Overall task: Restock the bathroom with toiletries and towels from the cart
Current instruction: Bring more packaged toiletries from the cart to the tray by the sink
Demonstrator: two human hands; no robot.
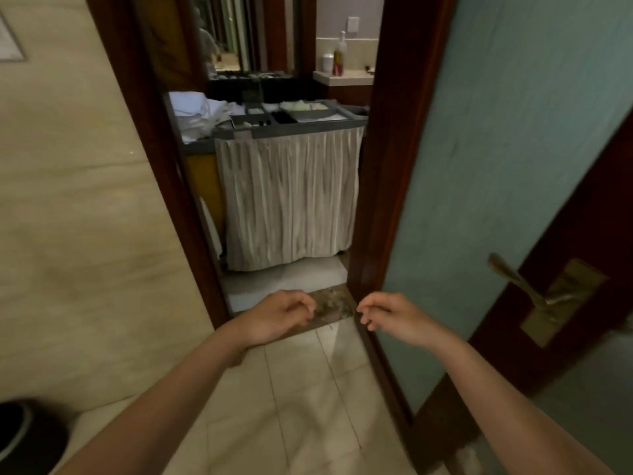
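Beyond the doorway: cart point(291, 197), curtained, parked across the opening for easy reach, white towels point(200, 113) and toiletry trays point(301, 111) on top; left hand point(277, 317) and right hand point(394, 318) empty, fingers loosely curled.

**Much of the cart lies out of sight**

The door frame point(383, 166) covers the right end of the cart point(274, 132), and the left jamb cuts its left side. A pleated curtain point(287, 197) hides whatever sits beneath the top tray. The small items in the tray compartments point(255, 121) are too blurred to identify. The white linen point(198, 113) at the left edge of the cart top shows no separate pieces. The dark round object point(24, 437) at the bottom left corner is cropped. Both forearms run off the lower edge.
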